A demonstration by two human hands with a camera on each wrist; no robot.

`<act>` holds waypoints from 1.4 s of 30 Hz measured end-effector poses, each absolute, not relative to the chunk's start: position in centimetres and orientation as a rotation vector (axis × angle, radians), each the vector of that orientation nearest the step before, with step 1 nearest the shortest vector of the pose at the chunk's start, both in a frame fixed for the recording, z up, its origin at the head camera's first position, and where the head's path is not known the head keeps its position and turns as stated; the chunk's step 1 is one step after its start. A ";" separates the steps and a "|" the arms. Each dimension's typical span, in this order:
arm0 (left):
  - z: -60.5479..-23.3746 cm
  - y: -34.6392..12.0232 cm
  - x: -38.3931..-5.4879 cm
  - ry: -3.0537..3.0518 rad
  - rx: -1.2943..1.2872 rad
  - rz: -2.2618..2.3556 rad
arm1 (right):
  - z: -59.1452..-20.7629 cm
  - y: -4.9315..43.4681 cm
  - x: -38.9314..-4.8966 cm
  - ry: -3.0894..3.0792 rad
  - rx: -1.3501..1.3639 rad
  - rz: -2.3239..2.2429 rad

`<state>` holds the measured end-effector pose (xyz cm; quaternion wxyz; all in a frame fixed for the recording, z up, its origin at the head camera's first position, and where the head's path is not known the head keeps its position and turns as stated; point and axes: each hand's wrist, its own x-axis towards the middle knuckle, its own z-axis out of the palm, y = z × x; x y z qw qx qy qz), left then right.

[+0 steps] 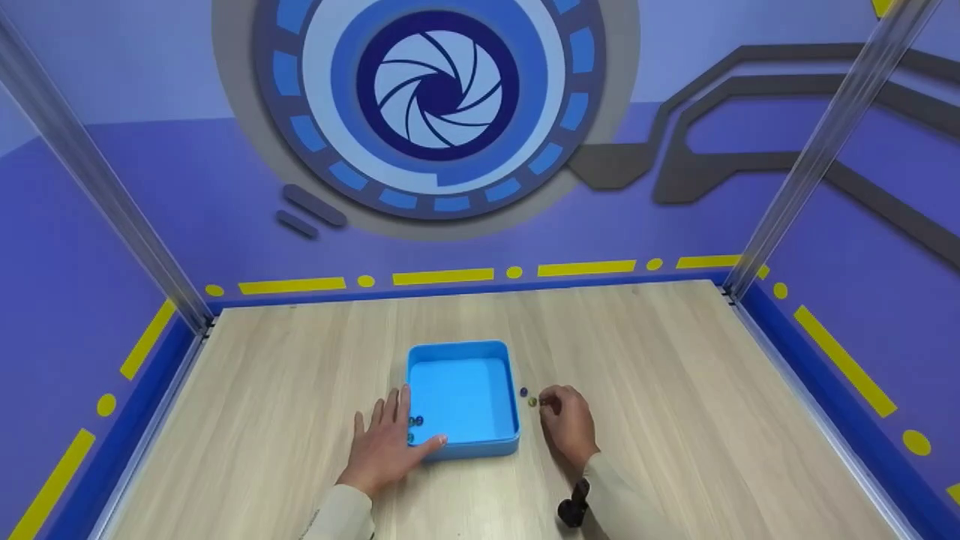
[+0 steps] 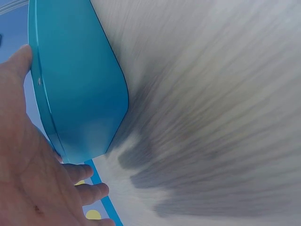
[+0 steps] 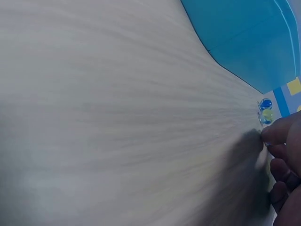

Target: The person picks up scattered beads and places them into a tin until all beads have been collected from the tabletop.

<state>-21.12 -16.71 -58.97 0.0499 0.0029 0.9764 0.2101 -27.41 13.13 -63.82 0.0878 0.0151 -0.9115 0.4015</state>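
Note:
A square blue tray (image 1: 465, 401) sits on the table with three small glass marbles (image 1: 419, 421) in its near left corner. My left hand (image 1: 382, 446) rests on that corner, its fingers spread and straight and its thumb over the near rim. In the left wrist view, the thumb (image 2: 21, 61) touches the tray's rim (image 2: 40, 89). Right of the tray, my right hand (image 1: 570, 424) has its fingertips together at a small marble, mostly hidden by them. Just left of those fingertips lie a dark blue marble (image 1: 523, 391) and a yellow-green marble (image 1: 532, 402).
The wooden tabletop (image 1: 300, 360) is enclosed by a printed blue back wall (image 1: 165, 180) and side walls. Clear upright posts (image 1: 810, 150) stand at the back corners. A small black device (image 1: 574, 506) is on the right wrist.

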 end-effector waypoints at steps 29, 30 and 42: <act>-58.8 -16.8 -21.1 2.974 0.019 0.644 | -62.5 12.7 -26.9 -2.586 0.107 1.380; -58.8 -16.8 -21.1 2.974 0.019 0.644 | -62.5 12.7 -26.8 -2.582 0.105 1.376; -58.7 -16.5 -21.0 2.972 0.023 0.636 | -62.0 12.7 -26.7 -2.585 0.073 1.364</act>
